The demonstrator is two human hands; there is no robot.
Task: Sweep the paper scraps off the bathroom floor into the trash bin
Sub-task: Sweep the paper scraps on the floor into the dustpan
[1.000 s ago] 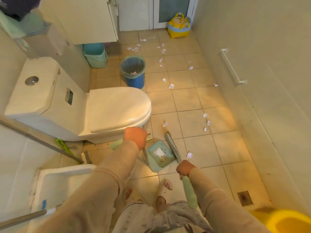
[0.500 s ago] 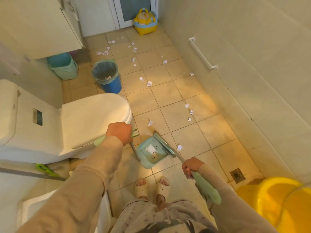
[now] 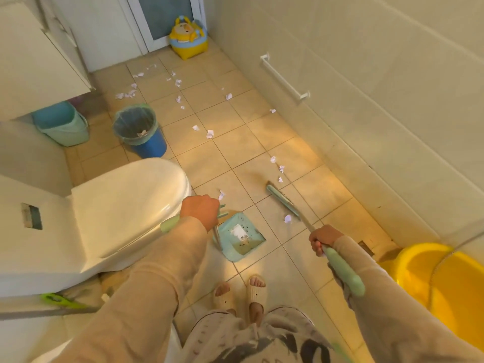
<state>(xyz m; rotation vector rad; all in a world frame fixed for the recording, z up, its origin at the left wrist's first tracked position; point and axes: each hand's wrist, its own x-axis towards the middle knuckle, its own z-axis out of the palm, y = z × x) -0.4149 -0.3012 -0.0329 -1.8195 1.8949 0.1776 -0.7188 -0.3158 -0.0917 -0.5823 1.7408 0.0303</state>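
Observation:
My left hand (image 3: 200, 212) grips the handle of a teal dustpan (image 3: 239, 238) that rests on the tiled floor and holds a white scrap. My right hand (image 3: 323, 238) grips the green handle of a broom (image 3: 282, 201), whose head lies on the floor to the right of the pan. One paper scrap (image 3: 288, 218) sits beside the broom head and another (image 3: 221, 195) near my left hand. Several more paper scraps (image 3: 277, 166) trail up the floor toward the door. The blue trash bin (image 3: 138, 131), lined with a bag, stands beyond the toilet.
A white toilet (image 3: 125, 200) fills the left. A teal bucket (image 3: 61, 124) stands by the cabinet, a yellow potty (image 3: 188, 39) by the door, a yellow tub (image 3: 442, 281) at lower right. A towel rail (image 3: 284, 76) is on the right wall. My feet in slippers (image 3: 238, 292) are below the pan.
The broom head has swung away from the dustpan's edge, out to the right and farther up the floor. The dustpan stays put. The view has turned right.

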